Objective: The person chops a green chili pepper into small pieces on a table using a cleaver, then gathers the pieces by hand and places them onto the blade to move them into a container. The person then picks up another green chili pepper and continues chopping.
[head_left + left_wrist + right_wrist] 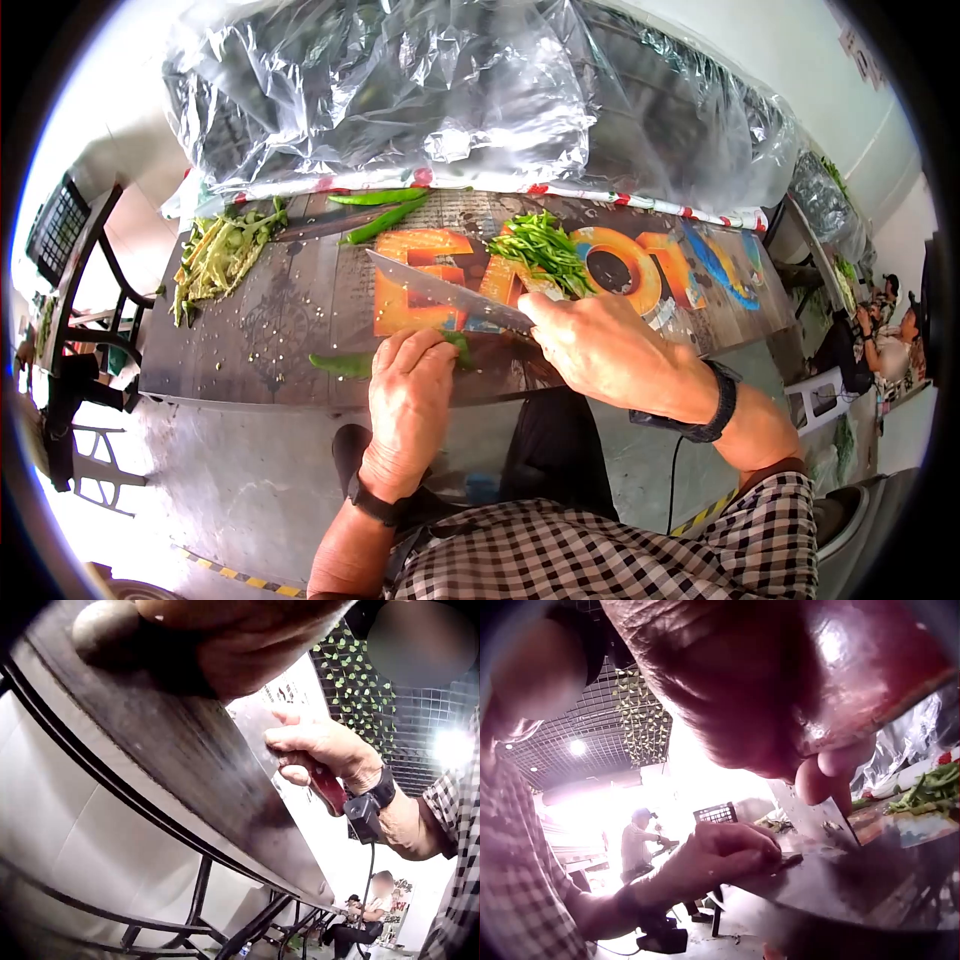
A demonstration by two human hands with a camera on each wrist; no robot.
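Note:
In the head view the right hand (605, 345) grips a knife (445, 292), its blade pointing left above the table; the left wrist view shows its red handle (327, 790) in that hand. Curled fingers of the left hand (410, 400) hold down a green pepper (342, 365) near the table's front edge, the pepper showing on both sides of the fingers. Sliced green pepper (545, 252) lies in a pile beyond the knife. Two whole green peppers (385, 220) lie toward the back. Pale pepper cores and scraps (222, 255) are heaped at the left.
Clear plastic sheeting (400, 100) covers a bulky thing along the table's back edge. Small seeds are scattered over the dark table (200, 365), which bears orange letters. A stool (825, 400) and seated people are at the far right, with chairs at the left.

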